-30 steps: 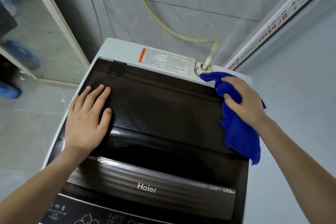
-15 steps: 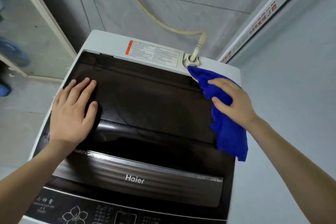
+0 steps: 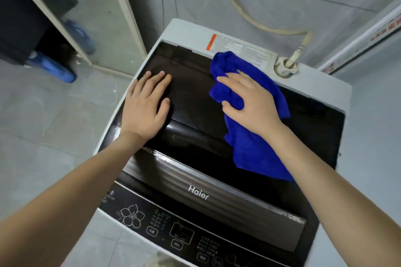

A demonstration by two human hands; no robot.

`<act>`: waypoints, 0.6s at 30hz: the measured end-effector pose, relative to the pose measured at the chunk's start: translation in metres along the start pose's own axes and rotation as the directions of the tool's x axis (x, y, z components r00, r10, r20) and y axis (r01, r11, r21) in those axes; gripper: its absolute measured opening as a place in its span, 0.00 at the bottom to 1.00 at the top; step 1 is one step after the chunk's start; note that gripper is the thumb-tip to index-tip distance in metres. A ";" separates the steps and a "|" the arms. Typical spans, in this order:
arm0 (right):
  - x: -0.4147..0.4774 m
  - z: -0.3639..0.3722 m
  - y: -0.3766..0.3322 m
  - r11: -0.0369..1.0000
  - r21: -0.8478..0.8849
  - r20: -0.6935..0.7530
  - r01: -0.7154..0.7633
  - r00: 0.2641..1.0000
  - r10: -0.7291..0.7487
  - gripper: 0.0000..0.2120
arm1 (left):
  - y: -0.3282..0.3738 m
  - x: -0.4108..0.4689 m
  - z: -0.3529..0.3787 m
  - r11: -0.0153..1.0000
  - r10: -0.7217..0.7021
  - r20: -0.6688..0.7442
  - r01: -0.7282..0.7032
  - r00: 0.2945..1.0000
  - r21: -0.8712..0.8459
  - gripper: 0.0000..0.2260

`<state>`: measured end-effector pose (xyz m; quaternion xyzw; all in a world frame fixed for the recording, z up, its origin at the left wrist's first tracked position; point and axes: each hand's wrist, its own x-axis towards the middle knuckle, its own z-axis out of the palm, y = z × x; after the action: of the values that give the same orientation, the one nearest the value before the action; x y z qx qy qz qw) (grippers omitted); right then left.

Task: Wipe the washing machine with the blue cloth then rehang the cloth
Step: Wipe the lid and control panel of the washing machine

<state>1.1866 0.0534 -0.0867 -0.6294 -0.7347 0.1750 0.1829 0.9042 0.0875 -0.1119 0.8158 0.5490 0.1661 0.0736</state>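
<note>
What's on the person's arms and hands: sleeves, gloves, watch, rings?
Nothing worn that shows. Left hand and right hand are bare, with no gloves or rings visible. Left forearm and right forearm are bare to the frame edge: no sleeves, watch or bands.

White top-load washing machine (image 3: 217, 182) fills centre and right of frame; dark glossy lid (image 3: 195, 93) shut; black control panel (image 3: 165, 223) at lower centre; blue cloth (image 3: 249, 147) crumpled on the lid, upper centre-right; top edge overlaps the white rear rim; tail trails toward lower right
</note>
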 end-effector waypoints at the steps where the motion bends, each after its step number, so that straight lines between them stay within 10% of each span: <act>1: 0.026 0.009 -0.013 0.999 0.018 0.003 0.028 1.000 -0.028 0.25 | -0.001 0.000 0.000 1.000 -0.001 -0.001 0.001 1.000 -0.008 0.23; 11: 0.006 0.020 -0.034 0.972 0.118 0.104 0.203 0.971 -0.215 0.24 | -0.028 -0.042 -0.024 0.991 -0.025 0.137 0.043 0.990 -0.128 0.23; 18: 0.096 0.027 -0.041 0.994 0.086 0.009 0.066 0.998 -0.067 0.24 | -0.046 -0.147 -0.043 0.920 -0.298 0.129 0.320 0.946 -0.226 0.23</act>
<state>1.1246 0.1419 -0.0854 -0.5951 -0.7482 0.2039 0.2109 0.7987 -0.0323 -0.1132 0.7103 0.6425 0.1809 0.2236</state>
